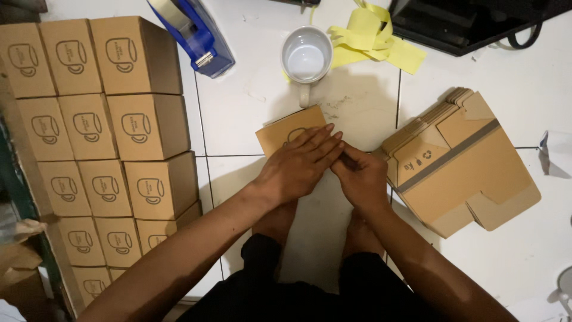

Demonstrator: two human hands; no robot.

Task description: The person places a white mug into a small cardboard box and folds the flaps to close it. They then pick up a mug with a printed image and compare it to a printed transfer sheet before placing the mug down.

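Kneeling on a white tiled floor (250,119), with both hands close together over one flat cardboard box blank (285,130) printed with a mug outline. Left hand (301,164) laid flat and spread across the blank, pressing it down; right hand (360,176) curled beside it, fingertips meeting the left at the blank's near edge, apparently pinching a flap, though hidden too far to tell for sure. Blank lying on the floor just ahead of the knees, not yet opened into a box shape. Just beyond it, touching or nearly so, an empty white mug (306,59) standing upright, not yet boxed. To the right, a strapped bundle of flat blanks (459,161) waiting, well stocked. To the left, many assembled boxes (101,125) in neat rows and stacks, all closed, by the look of it a large share already finished. Farther off, a blue tape dispenser (193,33) lying idle and loose yellow strapping (372,39) discarded beside the mug. Judged overall: well along, with this box barely started.
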